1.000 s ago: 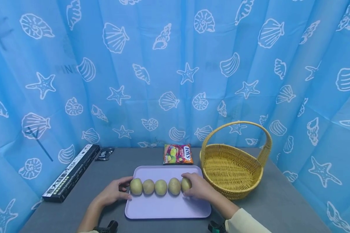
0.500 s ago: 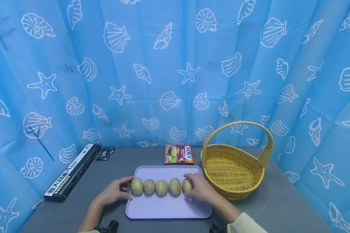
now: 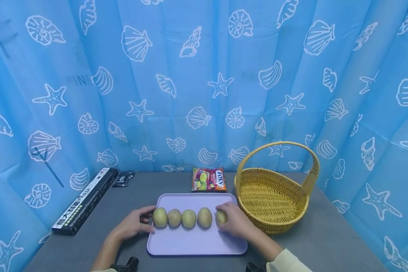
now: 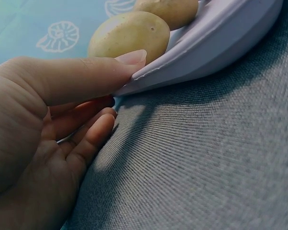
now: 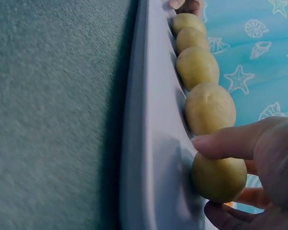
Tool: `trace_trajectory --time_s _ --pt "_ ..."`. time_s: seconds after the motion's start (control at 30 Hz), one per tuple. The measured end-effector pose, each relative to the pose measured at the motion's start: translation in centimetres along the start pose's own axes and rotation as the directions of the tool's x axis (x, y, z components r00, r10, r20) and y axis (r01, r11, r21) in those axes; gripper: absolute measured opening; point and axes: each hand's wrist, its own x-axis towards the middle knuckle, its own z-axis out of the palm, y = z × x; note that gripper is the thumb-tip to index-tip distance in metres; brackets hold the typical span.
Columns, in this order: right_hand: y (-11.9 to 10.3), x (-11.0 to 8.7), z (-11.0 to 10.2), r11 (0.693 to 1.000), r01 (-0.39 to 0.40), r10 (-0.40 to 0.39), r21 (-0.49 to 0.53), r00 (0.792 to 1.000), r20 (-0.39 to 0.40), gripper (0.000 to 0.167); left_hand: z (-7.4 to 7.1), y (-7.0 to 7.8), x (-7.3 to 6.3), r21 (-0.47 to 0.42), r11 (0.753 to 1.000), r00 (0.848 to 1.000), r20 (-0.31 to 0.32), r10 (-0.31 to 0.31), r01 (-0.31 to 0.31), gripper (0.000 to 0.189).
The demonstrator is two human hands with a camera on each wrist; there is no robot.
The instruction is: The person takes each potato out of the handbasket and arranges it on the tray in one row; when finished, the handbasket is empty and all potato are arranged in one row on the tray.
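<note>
A row of several potatoes (image 3: 189,218) lies across the lilac tray (image 3: 197,243) in the head view. At the row's right end my right hand (image 3: 234,221) grips the last potato (image 5: 218,177) between thumb and fingers; the palm side hides part of it in the head view. A narrow gap separates it from the neighbouring potato (image 3: 204,217). My left hand (image 3: 133,223) rests at the tray's left rim, thumb lying on the rim beside the leftmost potato (image 4: 129,36). Its other fingers are loosely bent outside the rim, partly hidden behind the thumb.
A yellow wicker basket (image 3: 272,223) with a tall handle stands right of the tray, close to my right forearm. Behind the tray lies a colourful Fox's candy bag (image 3: 209,180). A long black-and-white box (image 3: 85,202) and a small black packet (image 3: 124,179) lie at left.
My right hand has shifted slightly right with the end potato, widening the gap to its neighbour. My left hand stays at the tray's left rim. The head view has drifted a little.
</note>
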Motion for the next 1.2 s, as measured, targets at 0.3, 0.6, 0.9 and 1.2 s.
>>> trace_trajectory --time_s 0.3,0.6,0.9,1.2 --pt "-0.1 0.1 0.6 0.998 0.014 -0.013 0.053 1.000 -0.016 0.059 0.1 0.0 0.2 -0.004 1.000 1.000 0.007 0.003 -0.003 0.084" --pt "-0.3 -0.1 0.5 0.998 0.005 -0.004 0.055 1.000 -0.019 0.064 -0.1 0.4 -0.1 -0.002 1.000 1.000 0.010 0.026 -0.026 0.081" --pt "-1.1 -2.2 -2.5 0.985 0.091 -0.073 0.144 0.989 -0.126 0.054 -0.6 0.2 -0.1 -0.011 0.997 0.997 0.034 0.071 -0.071 0.080" --pt "0.8 -6.6 -7.9 0.976 0.214 -0.185 0.044 0.918 -0.352 0.041 -2.5 -0.1 -0.6 0.029 0.992 0.992 0.018 0.123 -0.124 0.073"
